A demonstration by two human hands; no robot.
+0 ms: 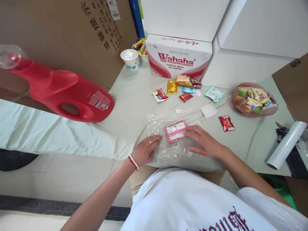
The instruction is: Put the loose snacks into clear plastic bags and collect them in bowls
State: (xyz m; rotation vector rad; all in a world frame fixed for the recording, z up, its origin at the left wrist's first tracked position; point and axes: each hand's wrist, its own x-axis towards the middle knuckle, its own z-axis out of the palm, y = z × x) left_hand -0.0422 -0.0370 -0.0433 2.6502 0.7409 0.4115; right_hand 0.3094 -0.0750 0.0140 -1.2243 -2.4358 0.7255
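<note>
A pink packet (175, 131) with white printed labels lies on a crinkled sheet of clear plastic film (157, 119) spread over the cloth. My left hand (145, 150), wearing a ring and bracelets, rests palm down on the film's left side, just short of the packet; its fingers lie flat. My right hand (204, 141) is open, fingers apart, with its fingertips at the packet's right edge and over the film. I cannot tell whether they press on the packet.
Beyond the film lie several small snack packets (171, 86), a white square (208, 110) and a red packet (226, 124). A bowl of snacks (240, 109) and a film roll (286, 146) stand right. Left is a red jug (72, 93); behind, a Wahaha box (178, 57) and paper cup (130, 60).
</note>
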